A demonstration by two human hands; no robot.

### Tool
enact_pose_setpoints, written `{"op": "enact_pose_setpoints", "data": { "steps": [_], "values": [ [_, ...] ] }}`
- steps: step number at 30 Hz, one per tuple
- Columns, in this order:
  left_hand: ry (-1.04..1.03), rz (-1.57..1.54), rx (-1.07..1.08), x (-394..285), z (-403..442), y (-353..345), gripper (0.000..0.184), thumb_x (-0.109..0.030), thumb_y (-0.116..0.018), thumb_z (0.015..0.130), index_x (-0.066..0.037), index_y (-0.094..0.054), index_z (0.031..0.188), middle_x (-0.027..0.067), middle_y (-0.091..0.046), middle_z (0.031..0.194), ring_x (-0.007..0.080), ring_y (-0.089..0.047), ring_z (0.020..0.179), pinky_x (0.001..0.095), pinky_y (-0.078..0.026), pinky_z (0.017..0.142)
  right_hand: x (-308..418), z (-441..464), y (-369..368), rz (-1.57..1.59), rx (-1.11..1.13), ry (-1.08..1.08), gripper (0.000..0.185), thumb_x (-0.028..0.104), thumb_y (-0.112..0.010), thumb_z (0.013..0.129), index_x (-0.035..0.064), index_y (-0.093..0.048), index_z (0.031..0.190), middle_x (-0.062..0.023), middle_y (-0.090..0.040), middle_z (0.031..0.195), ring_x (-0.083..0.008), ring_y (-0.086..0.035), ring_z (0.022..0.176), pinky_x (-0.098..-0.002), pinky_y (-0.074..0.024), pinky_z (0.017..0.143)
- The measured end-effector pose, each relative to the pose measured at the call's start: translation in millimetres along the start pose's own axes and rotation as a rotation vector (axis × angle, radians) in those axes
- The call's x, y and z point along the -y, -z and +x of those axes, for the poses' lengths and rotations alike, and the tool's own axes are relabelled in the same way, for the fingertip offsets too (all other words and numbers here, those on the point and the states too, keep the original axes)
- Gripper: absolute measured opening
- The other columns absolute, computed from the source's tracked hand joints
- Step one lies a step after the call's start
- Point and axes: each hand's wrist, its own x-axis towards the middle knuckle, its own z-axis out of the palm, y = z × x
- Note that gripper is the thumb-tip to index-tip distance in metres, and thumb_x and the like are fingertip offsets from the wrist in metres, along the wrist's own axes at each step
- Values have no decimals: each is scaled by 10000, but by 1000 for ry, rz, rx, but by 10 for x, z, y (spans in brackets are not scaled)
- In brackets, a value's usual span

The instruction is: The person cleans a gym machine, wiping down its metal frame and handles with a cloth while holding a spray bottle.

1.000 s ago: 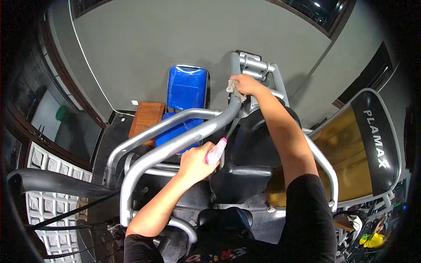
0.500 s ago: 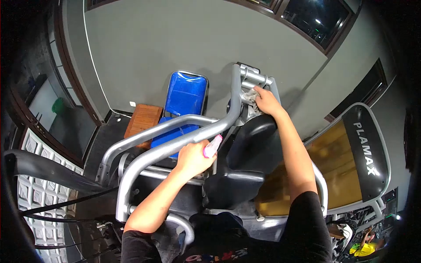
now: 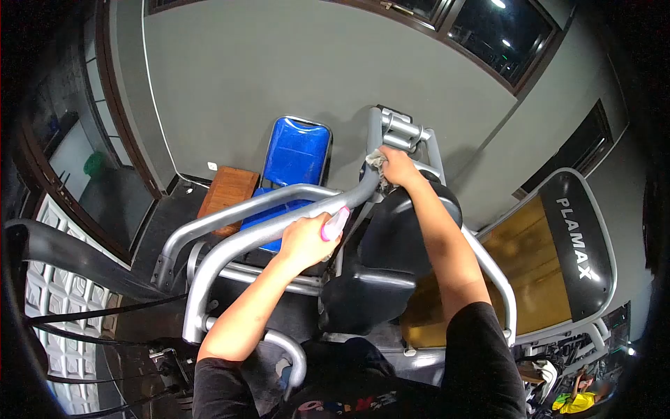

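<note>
My right hand (image 3: pixel 399 167) is closed on a greyish cloth (image 3: pixel 377 160), which presses against the upper bend of a thick silver tube (image 3: pixel 262 234) on a gym machine. My left hand (image 3: pixel 305 241) wraps round a small bottle (image 3: pixel 336 223), clear with a pink edge, just over the same tube. The fingers hide most of the bottle. Below my right forearm are the machine's black padded backrest (image 3: pixel 398 234) and black seat (image 3: pixel 359 302).
A blue chair (image 3: pixel 299 150) and a wooden stool or box (image 3: pixel 229 192) stand by the grey wall. At right is a panel marked PLAMAX (image 3: pixel 574 237). Black cables (image 3: pixel 105 341) run at lower left. A person in yellow (image 3: pixel 574 403) is far off at lower right.
My right hand has moved left and slightly down with the cloth, from the inner side of the frame top onto the silver tube. My left hand still grips the bottle, almost unmoved.
</note>
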Motion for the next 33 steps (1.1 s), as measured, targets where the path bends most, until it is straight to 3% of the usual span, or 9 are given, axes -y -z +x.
{"op": "enact_pose_setpoints", "data": {
  "steps": [3, 5, 9, 13, 18, 22, 26, 31, 33],
  "values": [
    [-3, 8, -13, 69, 23, -31, 324, -382, -723, 792, -81, -693, 911, 194, -707, 808, 401, -698, 816, 503, -549, 756, 281, -64, -85, -210, 73, -49, 399, 76, -596, 844, 84, -649, 1240, -237, -674, 1148, -405, -627, 1124, -468, -496, 982],
    [-18, 24, -13, 81, 25, -47, 324, -383, -720, 793, -84, -696, 918, 194, -708, 811, 403, -697, 816, 504, -549, 758, 397, -136, -194, -376, 287, -20, 368, 78, -623, 823, 89, -677, 1186, -222, -688, 1117, -395, -643, 1099, -463, -506, 972],
    [5, 69, 2, 60, 18, -14, 330, -389, -707, 800, -90, -706, 940, 196, -709, 815, 400, -698, 817, 509, -548, 762, 50, 6, -54, -39, 249, 34, 412, 96, -642, 811, 140, -688, 1218, -230, -685, 1135, -374, -646, 1112, -448, -497, 993],
    [0, 63, 31, 68, 22, -6, 341, -395, -706, 802, -94, -707, 963, 199, -712, 832, 404, -698, 829, 514, -547, 770, -74, 171, -103, -204, 124, -83, 429, 70, -613, 802, 129, -695, 1219, -226, -673, 1183, -377, -628, 1142, -426, -496, 1001],
    [-9, 48, 58, 64, 16, -33, 346, -395, -711, 802, -97, -703, 977, 196, -712, 829, 403, -701, 818, 513, -549, 765, -30, 149, -131, -110, 344, 6, 436, 68, -621, 782, 109, -696, 1210, -212, -683, 1176, -380, -640, 1127, -428, -494, 1004],
    [-15, 46, 60, 43, 6, -26, 344, -389, -718, 800, -98, -698, 983, 199, -709, 815, 401, -702, 804, 514, -551, 753, -293, 283, -35, 86, 100, -50, 411, 64, -601, 793, 101, -709, 1187, -211, -691, 1156, -376, -638, 1135, -421, -491, 1010],
    [-20, 24, 61, 44, -1, -42, 333, -381, -724, 798, -99, -694, 972, 197, -707, 803, 400, -702, 798, 513, -552, 747, 111, 212, -26, -213, 271, -63, 409, 172, -592, 843, 85, -683, 1232, -211, -681, 1188, -380, -622, 1160, -421, -481, 1020],
    [-54, 32, 27, 70, -2, -90, 307, -368, -729, 795, -99, -684, 936, 180, -700, 760, 393, -702, 759, 504, -557, 714, -43, 197, -23, 90, 240, -8, 389, 123, -601, 826, 72, -690, 1201, -230, -661, 1205, -385, -630, 1132, -431, -484, 1003],
    [-48, 32, 35, 56, -15, -85, 307, -368, -730, 794, -100, -684, 934, 180, -700, 757, 393, -701, 757, 506, -557, 713, -297, 303, -157, 37, 16, 1, 376, 129, -598, 822, 79, -700, 1181, -226, -676, 1167, -391, -633, 1120, -442, -491, 990]
  ]
}}
